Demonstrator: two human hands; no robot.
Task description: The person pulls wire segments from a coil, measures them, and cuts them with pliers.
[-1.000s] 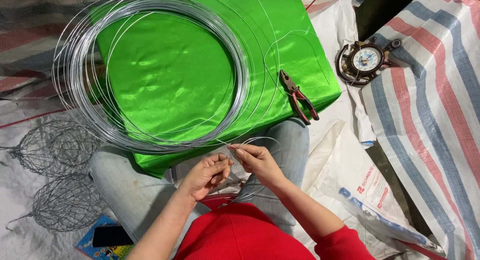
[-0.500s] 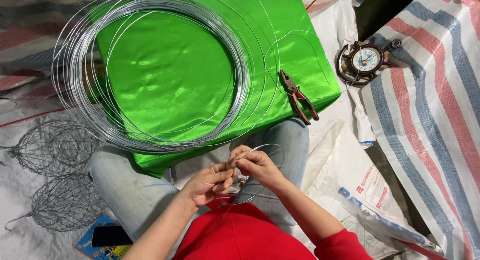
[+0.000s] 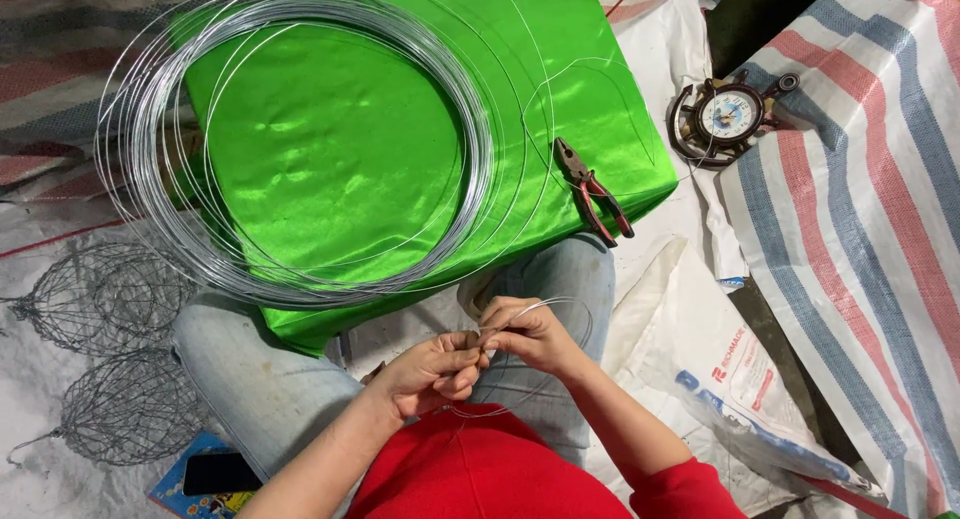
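A large wire coil [image 3: 300, 149] is laid on the cloth-covered worktop [image 3: 330, 179], overhanging its left edge. Pliers [image 3: 593, 191] are placed at the right edge. A clock [image 3: 728, 119] is set on the floor beyond that edge. Two wire baskets [image 3: 105, 364] are placed on the floor off the near left corner. A phone [image 3: 222, 472] is found nearer than these.

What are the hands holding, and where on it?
Both hands pinch one thin silver wire. The left hand and right hand meet at one spot on a small loop; each grip is at the fingertips.
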